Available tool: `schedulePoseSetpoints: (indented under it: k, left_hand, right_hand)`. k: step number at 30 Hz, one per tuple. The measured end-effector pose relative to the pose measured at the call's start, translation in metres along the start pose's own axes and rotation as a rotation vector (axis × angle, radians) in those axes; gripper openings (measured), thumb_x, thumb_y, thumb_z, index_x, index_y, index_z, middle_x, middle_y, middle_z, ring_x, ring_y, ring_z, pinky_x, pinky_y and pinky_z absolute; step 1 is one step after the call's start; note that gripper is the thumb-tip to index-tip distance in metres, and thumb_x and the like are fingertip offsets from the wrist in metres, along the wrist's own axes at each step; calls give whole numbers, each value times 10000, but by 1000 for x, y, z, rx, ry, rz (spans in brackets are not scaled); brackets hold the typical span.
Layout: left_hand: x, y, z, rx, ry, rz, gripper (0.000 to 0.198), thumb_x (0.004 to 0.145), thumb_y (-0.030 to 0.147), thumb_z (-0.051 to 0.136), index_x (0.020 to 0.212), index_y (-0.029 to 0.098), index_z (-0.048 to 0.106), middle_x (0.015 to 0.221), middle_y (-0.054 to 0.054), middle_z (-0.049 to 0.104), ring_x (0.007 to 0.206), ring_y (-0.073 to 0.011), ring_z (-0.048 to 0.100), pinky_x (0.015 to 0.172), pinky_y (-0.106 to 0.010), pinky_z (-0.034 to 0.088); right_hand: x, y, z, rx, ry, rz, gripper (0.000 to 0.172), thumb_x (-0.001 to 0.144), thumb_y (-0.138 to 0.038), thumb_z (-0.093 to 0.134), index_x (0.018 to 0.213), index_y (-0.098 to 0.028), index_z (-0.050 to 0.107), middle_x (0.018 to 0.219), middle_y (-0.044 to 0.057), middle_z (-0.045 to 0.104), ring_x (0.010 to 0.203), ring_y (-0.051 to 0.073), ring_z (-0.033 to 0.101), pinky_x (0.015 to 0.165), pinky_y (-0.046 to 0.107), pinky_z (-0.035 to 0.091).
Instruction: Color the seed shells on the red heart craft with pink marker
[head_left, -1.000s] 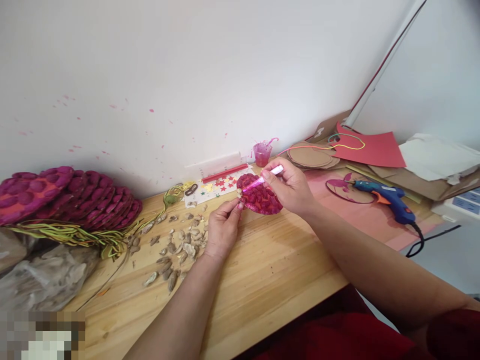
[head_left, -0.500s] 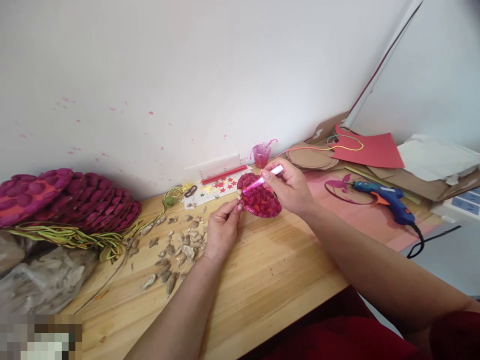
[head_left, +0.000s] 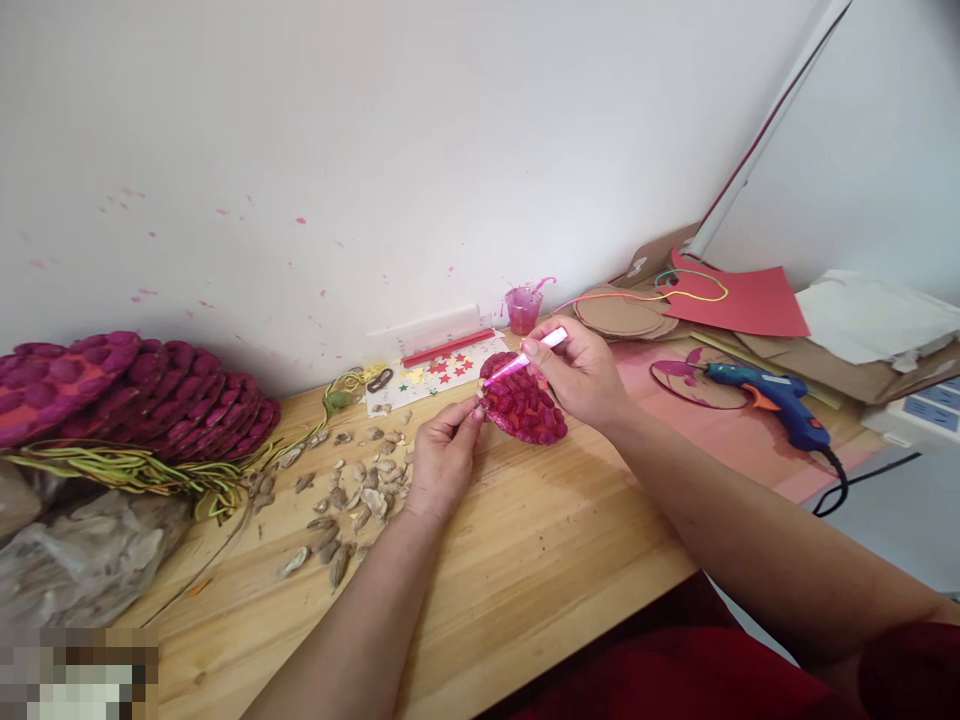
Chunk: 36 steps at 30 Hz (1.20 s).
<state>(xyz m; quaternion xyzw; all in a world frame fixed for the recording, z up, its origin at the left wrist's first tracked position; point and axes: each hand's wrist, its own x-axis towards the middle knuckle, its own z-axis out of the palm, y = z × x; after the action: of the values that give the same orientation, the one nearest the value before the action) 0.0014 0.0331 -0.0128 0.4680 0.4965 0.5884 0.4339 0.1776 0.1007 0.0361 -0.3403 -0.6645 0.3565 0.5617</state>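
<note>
Between finger and thumb, my left hand (head_left: 444,458) pinches the left edge of a round magenta disc (head_left: 529,412) covered with bumpy painted lumps. The disc is held tilted above the wooden table (head_left: 540,570). My right hand (head_left: 581,375) is closed around a pink-and-white paintbrush-like stick (head_left: 525,358). Its pink end meets the disc's upper left edge, close to my left fingertips; I cannot make out the tip itself. A pale lump sits on the disc's edge there. Behind the hands stands a clear cup of pink paint (head_left: 523,310).
Peanut shells (head_left: 371,500) lie scattered left of my hands. A pile of magenta discs (head_left: 180,400) with green cords (head_left: 127,465) is at the far left. Star stickers (head_left: 450,370) lie by the wall. On the right are a blue glue gun (head_left: 772,395), cardboard circles (head_left: 622,312) and red paper (head_left: 742,298).
The disc has tilted and shifted slightly down and right. Both hands keep their grip, with the pink stick still at the disc's edge.
</note>
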Motion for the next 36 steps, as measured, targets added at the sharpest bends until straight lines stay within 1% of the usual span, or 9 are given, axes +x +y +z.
schedulePoseSetpoints:
  k: [7, 10, 14, 16, 18, 22, 27, 33, 36]
  left_hand:
    - [1, -1, 0, -25, -5, -7, 379, 758, 439, 803, 1037, 185, 829, 752, -20, 726, 582, -112, 459, 580, -247, 405]
    - [0, 0, 0, -40, -4, -23, 389, 752, 446, 809, 1036, 180, 828, 715, -11, 699, 574, -106, 440, 565, -239, 387]
    - [-1, 2, 0, -46, -3, -38, 410, 745, 457, 813, 1043, 175, 826, 644, 5, 649, 563, -106, 423, 547, -235, 356]
    - [-1, 3, 1, -46, -3, -38, 416, 737, 460, 818, 1040, 175, 827, 654, 3, 655, 564, -106, 425, 548, -236, 356]
    - [-1, 3, 1, -48, -1, -37, 418, 729, 461, 824, 1031, 172, 827, 683, -4, 676, 570, -106, 434, 557, -238, 371]
    - [0, 1, 0, -46, -1, -38, 422, 742, 463, 813, 1049, 173, 825, 699, -7, 685, 570, -105, 437, 560, -239, 384]
    - [0, -2, 0, -55, -5, -30, 421, 755, 457, 806, 1071, 179, 821, 691, -4, 679, 565, -102, 425, 559, -238, 383]
    - [1, -3, 0, -75, 9, -20, 402, 745, 450, 815, 1044, 181, 825, 717, -8, 696, 570, -106, 437, 571, -244, 390]
    - [1, -3, 0, -74, 18, -21, 390, 754, 442, 811, 1044, 180, 825, 749, -12, 710, 577, -103, 441, 575, -242, 392]
  right_hand:
    - [1, -1, -1, -25, 27, 32, 390, 833, -598, 718, 814, -237, 573, 651, -31, 545, 581, 126, 476, 517, 268, 368]
    - [3, -1, 0, 74, -5, 101, 410, 804, -597, 745, 818, -228, 567, 628, -48, 539, 552, 109, 476, 516, 263, 377]
    - [5, -4, 0, 268, -8, 229, 474, 710, -605, 819, 819, -219, 565, 591, -72, 524, 509, 85, 448, 489, 245, 361]
    - [6, -6, 0, 352, -4, 289, 499, 681, -602, 844, 824, -221, 555, 577, -80, 516, 499, 78, 440, 478, 233, 346]
    - [7, -8, 0, 398, 6, 317, 524, 662, -607, 859, 811, -226, 532, 563, -84, 504, 492, 75, 438, 465, 224, 327]
    - [6, -8, -1, 380, 0, 304, 532, 666, -625, 853, 803, -230, 523, 557, -83, 489, 492, 78, 433, 453, 225, 294]
    - [5, -9, -2, 318, -45, 236, 463, 722, -590, 826, 829, -214, 577, 622, -58, 518, 550, 89, 459, 504, 246, 341]
    - [5, -7, -6, 210, -131, 173, 431, 773, -590, 786, 849, -219, 579, 656, -48, 519, 570, 106, 452, 529, 267, 360]
    - [6, -2, -8, 130, -134, 123, 419, 810, -600, 748, 865, -221, 578, 682, -36, 524, 590, 119, 457, 546, 279, 372]
